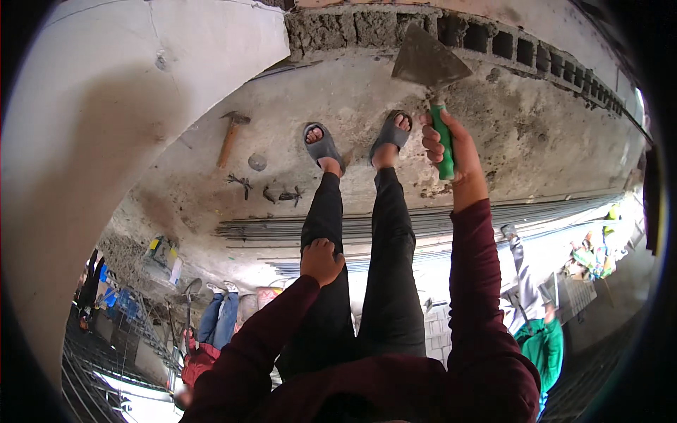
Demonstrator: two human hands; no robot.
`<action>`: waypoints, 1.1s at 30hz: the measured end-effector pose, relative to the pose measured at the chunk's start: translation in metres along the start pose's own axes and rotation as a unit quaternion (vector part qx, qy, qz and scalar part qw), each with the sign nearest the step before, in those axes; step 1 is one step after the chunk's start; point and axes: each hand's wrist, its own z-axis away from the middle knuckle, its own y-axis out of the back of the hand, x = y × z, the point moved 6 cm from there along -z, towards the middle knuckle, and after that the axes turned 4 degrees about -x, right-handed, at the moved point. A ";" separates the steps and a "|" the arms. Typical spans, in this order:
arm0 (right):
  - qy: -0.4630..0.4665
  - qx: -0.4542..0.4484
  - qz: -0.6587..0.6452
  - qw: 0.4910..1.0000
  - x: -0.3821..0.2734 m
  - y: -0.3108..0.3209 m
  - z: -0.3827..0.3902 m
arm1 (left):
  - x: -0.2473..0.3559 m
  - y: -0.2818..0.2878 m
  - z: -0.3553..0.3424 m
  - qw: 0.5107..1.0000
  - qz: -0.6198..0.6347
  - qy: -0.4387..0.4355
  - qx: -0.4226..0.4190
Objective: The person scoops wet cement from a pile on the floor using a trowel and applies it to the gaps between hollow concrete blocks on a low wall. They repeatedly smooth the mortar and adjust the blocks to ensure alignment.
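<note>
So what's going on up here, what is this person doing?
A person sits on a rough concrete ledge, legs out, grey sandals on their feet. The right hand grips a green-handled trowel, its blade pointing at the mortar and brick wall ahead. The left hand rests on the left thigh, holding nothing. A hammer and some bent nails lie on the concrete to the left, untouched.

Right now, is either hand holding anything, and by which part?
The right hand grips a trowel by its green handle, blade toward the brick wall. The left hand holds nothing and rests on the left thigh.
</note>
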 end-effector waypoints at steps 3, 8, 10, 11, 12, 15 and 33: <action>0.020 -0.040 -0.080 0.996 -0.022 0.012 -0.023 | 0.006 0.008 -0.001 1.000 -0.010 -0.005 -0.006; 0.067 0.064 -0.048 0.995 -0.057 0.053 -0.104 | 0.012 0.012 -0.002 0.998 -0.041 -0.033 0.022; 0.055 0.046 -0.110 0.991 -0.055 0.042 -0.101 | 0.013 0.011 -0.004 0.999 -0.040 -0.025 0.013; 0.047 0.035 -0.138 0.989 -0.057 0.030 -0.097 | 0.012 0.010 -0.004 0.999 -0.039 -0.026 0.024; 0.038 -0.003 -0.161 0.986 -0.055 0.019 -0.083 | 0.011 0.007 -0.004 0.998 -0.039 -0.028 0.034; 0.076 0.031 -0.178 0.981 -0.041 -0.020 -0.032 | 0.008 0.000 -0.002 0.998 -0.033 -0.014 0.046; 0.068 0.036 -0.132 0.988 -0.051 0.010 -0.063 | 0.017 0.002 -0.006 0.999 -0.040 -0.019 0.016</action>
